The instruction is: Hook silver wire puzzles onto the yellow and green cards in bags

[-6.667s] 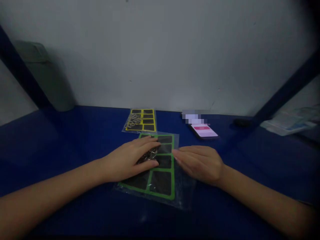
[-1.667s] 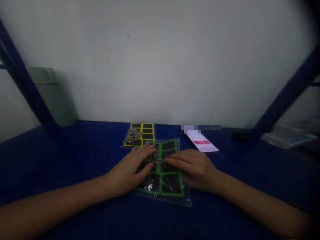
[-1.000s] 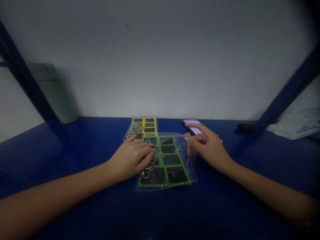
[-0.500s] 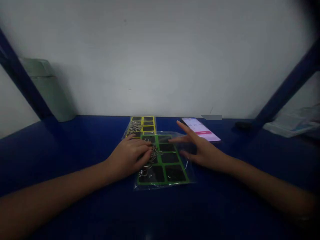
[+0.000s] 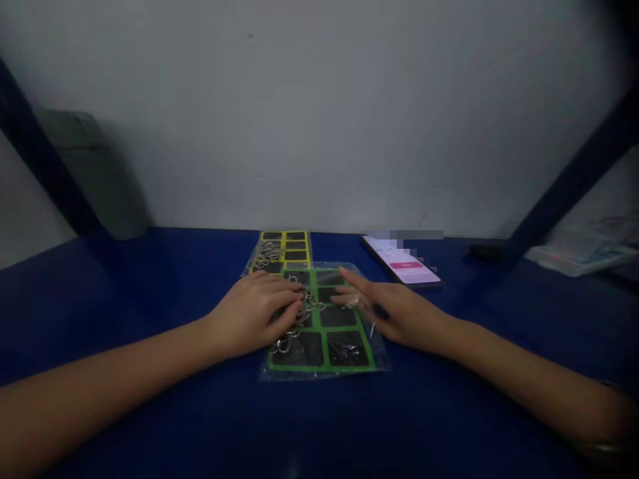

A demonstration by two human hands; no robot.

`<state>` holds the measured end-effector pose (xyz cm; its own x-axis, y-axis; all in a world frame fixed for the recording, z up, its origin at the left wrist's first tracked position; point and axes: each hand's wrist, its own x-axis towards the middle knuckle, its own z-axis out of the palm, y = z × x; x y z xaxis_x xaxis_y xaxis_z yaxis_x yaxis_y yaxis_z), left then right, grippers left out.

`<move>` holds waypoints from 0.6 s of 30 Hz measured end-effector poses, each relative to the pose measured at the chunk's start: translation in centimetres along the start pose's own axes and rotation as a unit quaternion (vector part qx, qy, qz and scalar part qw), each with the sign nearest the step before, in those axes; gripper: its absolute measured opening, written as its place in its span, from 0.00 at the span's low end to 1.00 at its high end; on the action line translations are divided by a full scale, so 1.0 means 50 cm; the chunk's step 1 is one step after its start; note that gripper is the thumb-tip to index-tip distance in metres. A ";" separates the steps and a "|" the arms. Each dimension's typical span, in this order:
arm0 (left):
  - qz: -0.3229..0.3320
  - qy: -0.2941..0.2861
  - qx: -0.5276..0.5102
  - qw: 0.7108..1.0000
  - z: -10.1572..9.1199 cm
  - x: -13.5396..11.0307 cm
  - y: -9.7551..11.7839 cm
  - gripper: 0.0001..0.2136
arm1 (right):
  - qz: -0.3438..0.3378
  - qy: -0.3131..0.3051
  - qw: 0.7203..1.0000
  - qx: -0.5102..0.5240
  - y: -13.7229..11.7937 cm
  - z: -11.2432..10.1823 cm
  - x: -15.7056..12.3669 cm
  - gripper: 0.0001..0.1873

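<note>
A clear plastic bag (image 5: 347, 319) lies flat on the blue table, with a green-framed grid of black squares and several shiny bent metal wire pieces (image 5: 303, 313) inside. My left hand (image 5: 257, 309) rests across the bag's left side, its fingers lying on the plastic and thumb slightly apart. From the other side, my right hand (image 5: 387, 309) reaches over the bag's right part with fingers apart. Clear film shows around the right fingertips; whether they are under it I cannot tell. Behind my left hand lies a similar yellow-framed bag (image 5: 294, 246) with metal wire pieces.
A phone (image 5: 412, 263) with a lit screen lies behind my right hand. A dark small object (image 5: 486, 251) and a clear plastic container (image 5: 569, 256) are farther right. At the back left stands a greenish bottle (image 5: 107, 186) by a blue post, before a wall.
My right hand has lowered onto the bag's right side, its index finger dropping from near the phone. The bag's lower left corner has shifted slightly left. My left hand has hardly moved.
</note>
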<state>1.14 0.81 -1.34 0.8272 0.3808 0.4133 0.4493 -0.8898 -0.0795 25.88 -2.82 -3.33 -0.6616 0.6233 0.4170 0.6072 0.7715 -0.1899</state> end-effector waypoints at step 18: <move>0.040 -0.027 0.056 0.997 -0.017 0.000 -0.031 0.19 | 0.088 0.264 0.944 -0.179 0.022 -0.033 -0.034 0.26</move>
<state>0.16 2.00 -0.45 0.8772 0.3256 0.3528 0.4138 -0.8855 -0.2116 28.41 -3.26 -2.77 -0.2819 0.5143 0.8100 0.8595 0.5104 -0.0249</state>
